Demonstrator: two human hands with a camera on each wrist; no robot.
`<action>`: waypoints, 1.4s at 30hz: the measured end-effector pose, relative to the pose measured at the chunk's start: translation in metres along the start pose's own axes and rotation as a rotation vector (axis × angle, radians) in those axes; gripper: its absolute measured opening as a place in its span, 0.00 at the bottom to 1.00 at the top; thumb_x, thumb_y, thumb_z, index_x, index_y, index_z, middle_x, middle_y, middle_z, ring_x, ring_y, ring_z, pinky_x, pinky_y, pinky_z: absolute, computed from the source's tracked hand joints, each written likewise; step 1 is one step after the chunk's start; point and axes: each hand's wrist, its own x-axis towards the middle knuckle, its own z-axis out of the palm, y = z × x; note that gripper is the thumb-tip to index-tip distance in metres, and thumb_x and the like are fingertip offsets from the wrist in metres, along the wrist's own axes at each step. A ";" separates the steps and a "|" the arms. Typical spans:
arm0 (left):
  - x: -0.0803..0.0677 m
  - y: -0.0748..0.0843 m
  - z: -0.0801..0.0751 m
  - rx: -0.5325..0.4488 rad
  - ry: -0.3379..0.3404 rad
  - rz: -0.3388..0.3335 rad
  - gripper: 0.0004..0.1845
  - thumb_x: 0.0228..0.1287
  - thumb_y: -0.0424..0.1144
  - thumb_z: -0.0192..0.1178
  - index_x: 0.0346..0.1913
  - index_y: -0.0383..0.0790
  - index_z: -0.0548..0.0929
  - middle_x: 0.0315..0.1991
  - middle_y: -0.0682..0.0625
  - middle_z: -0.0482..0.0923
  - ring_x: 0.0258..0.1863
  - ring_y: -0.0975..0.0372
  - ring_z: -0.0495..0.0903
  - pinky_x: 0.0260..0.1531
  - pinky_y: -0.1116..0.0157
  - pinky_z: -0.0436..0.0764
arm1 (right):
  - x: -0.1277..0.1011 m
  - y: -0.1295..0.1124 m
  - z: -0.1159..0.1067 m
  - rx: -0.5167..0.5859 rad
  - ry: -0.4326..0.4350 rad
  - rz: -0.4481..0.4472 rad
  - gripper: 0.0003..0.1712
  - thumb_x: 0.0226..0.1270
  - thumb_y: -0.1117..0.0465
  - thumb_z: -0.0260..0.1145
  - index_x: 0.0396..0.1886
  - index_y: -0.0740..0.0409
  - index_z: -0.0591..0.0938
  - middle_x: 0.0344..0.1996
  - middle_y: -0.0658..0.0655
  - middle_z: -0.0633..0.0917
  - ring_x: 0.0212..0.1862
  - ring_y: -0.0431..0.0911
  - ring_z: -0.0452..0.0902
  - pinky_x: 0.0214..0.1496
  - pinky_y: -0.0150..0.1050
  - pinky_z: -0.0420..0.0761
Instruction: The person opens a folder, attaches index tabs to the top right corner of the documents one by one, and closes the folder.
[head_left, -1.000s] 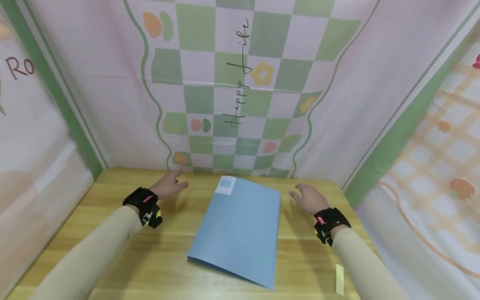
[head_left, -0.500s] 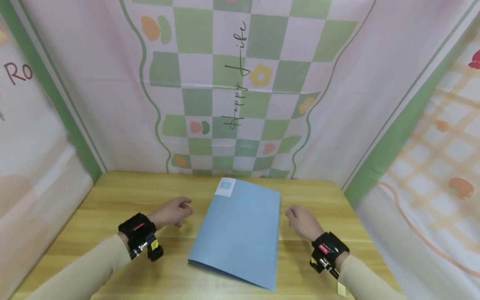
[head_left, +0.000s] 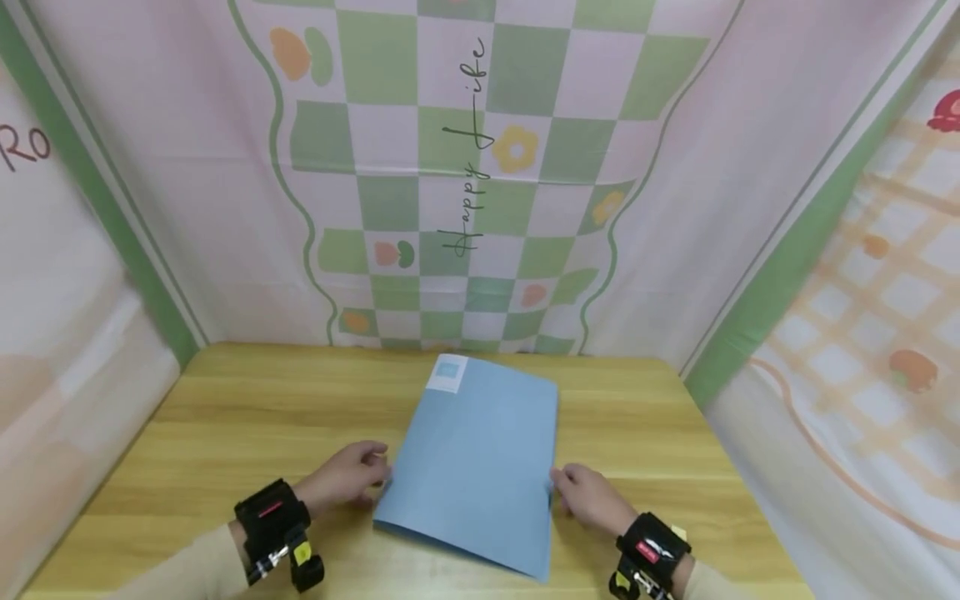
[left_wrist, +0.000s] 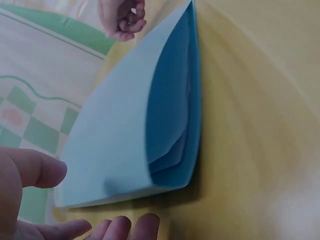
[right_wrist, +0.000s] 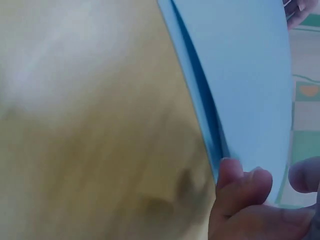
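A blue folder (head_left: 476, 462), lying closed at lower centre on the desk (head_left: 225, 400), is flanked by the left hand (head_left: 347, 482) and right hand (head_left: 592, 498), fingers relaxed at its side edges, seemingly to steady it.

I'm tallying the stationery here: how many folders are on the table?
1. A blue folder lies closed mid-table, between the left hand and the right hand, its white label at the far corner. Nothing else folder-like shows.
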 end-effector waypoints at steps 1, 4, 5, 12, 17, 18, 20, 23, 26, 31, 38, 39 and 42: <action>0.000 -0.002 0.001 0.000 -0.006 0.001 0.33 0.70 0.38 0.63 0.71 0.25 0.66 0.53 0.40 0.78 0.47 0.53 0.82 0.41 0.55 0.86 | -0.001 0.001 0.002 0.004 -0.020 0.002 0.24 0.83 0.48 0.49 0.34 0.59 0.78 0.23 0.56 0.81 0.19 0.43 0.67 0.21 0.36 0.68; 0.000 -0.008 0.006 -0.016 -0.016 0.013 0.32 0.71 0.38 0.63 0.70 0.24 0.67 0.53 0.40 0.78 0.49 0.53 0.81 0.41 0.56 0.86 | -0.003 0.004 0.008 0.025 -0.079 0.006 0.25 0.83 0.46 0.49 0.32 0.59 0.78 0.22 0.56 0.82 0.17 0.42 0.66 0.20 0.34 0.67; 0.001 -0.010 0.007 -0.018 -0.022 0.021 0.31 0.71 0.37 0.63 0.70 0.23 0.67 0.53 0.40 0.79 0.50 0.53 0.81 0.42 0.56 0.86 | -0.004 0.005 0.009 0.033 -0.091 0.004 0.25 0.83 0.46 0.49 0.31 0.59 0.78 0.22 0.56 0.82 0.17 0.41 0.66 0.20 0.34 0.67; 0.003 -0.020 0.011 0.000 -0.025 0.053 0.29 0.72 0.35 0.62 0.69 0.24 0.69 0.55 0.41 0.79 0.52 0.53 0.80 0.44 0.56 0.86 | -0.002 0.008 0.015 0.093 -0.112 -0.008 0.24 0.82 0.48 0.50 0.31 0.59 0.78 0.20 0.54 0.80 0.17 0.41 0.65 0.20 0.34 0.66; 0.001 -0.025 0.009 -0.002 -0.031 0.058 0.27 0.72 0.35 0.61 0.69 0.25 0.70 0.55 0.41 0.80 0.53 0.52 0.81 0.45 0.57 0.85 | 0.000 0.010 0.016 0.115 -0.124 -0.011 0.22 0.81 0.48 0.52 0.33 0.59 0.78 0.21 0.53 0.79 0.18 0.41 0.66 0.20 0.34 0.68; 0.001 -0.026 0.009 -0.003 -0.034 0.060 0.27 0.72 0.34 0.61 0.69 0.25 0.70 0.55 0.41 0.80 0.52 0.52 0.81 0.45 0.57 0.85 | 0.000 0.010 0.016 0.114 -0.126 -0.013 0.22 0.81 0.48 0.53 0.33 0.59 0.78 0.22 0.53 0.80 0.18 0.41 0.66 0.21 0.34 0.68; 0.001 -0.027 0.008 -0.016 -0.045 0.062 0.27 0.71 0.33 0.61 0.68 0.24 0.70 0.54 0.41 0.80 0.51 0.53 0.82 0.46 0.57 0.85 | -0.001 0.011 0.015 0.120 -0.130 -0.015 0.22 0.81 0.48 0.53 0.32 0.59 0.79 0.22 0.54 0.80 0.18 0.41 0.66 0.21 0.34 0.68; 0.001 -0.030 0.007 -0.029 -0.070 0.074 0.27 0.71 0.32 0.61 0.69 0.24 0.70 0.54 0.41 0.79 0.51 0.54 0.81 0.46 0.57 0.85 | -0.003 0.012 0.014 0.139 -0.138 -0.021 0.24 0.80 0.47 0.54 0.30 0.59 0.79 0.23 0.55 0.81 0.18 0.41 0.65 0.21 0.34 0.68; 0.003 -0.034 0.006 -0.039 -0.087 0.080 0.28 0.71 0.32 0.61 0.69 0.23 0.69 0.54 0.41 0.79 0.51 0.54 0.82 0.45 0.57 0.85 | -0.007 0.011 0.013 0.208 -0.170 -0.040 0.25 0.80 0.47 0.55 0.29 0.60 0.79 0.21 0.53 0.80 0.17 0.40 0.65 0.20 0.32 0.66; 0.003 -0.035 0.005 -0.045 -0.102 0.070 0.27 0.72 0.32 0.60 0.69 0.24 0.69 0.55 0.41 0.79 0.51 0.54 0.82 0.46 0.58 0.85 | -0.019 0.010 0.013 0.401 -0.337 -0.037 0.24 0.77 0.46 0.59 0.25 0.59 0.79 0.16 0.48 0.76 0.16 0.36 0.61 0.17 0.28 0.61; 0.002 -0.032 0.005 -0.033 -0.097 0.069 0.27 0.73 0.33 0.59 0.69 0.24 0.69 0.55 0.41 0.80 0.51 0.54 0.81 0.46 0.58 0.85 | -0.033 0.017 0.017 0.457 -0.497 -0.089 0.19 0.77 0.49 0.60 0.28 0.57 0.78 0.16 0.46 0.74 0.17 0.36 0.60 0.17 0.29 0.59; 0.002 -0.032 0.004 -0.036 -0.096 0.066 0.27 0.73 0.33 0.59 0.69 0.24 0.69 0.55 0.41 0.80 0.51 0.54 0.81 0.46 0.58 0.85 | -0.033 0.018 0.017 0.468 -0.502 -0.100 0.19 0.78 0.50 0.60 0.28 0.57 0.78 0.17 0.46 0.75 0.17 0.36 0.60 0.17 0.29 0.59; 0.002 -0.032 0.003 -0.053 -0.101 0.047 0.26 0.74 0.36 0.59 0.70 0.26 0.70 0.56 0.41 0.79 0.51 0.54 0.81 0.46 0.57 0.85 | -0.034 0.018 0.014 0.502 -0.507 -0.124 0.19 0.80 0.51 0.56 0.30 0.57 0.78 0.20 0.46 0.76 0.18 0.35 0.60 0.18 0.28 0.60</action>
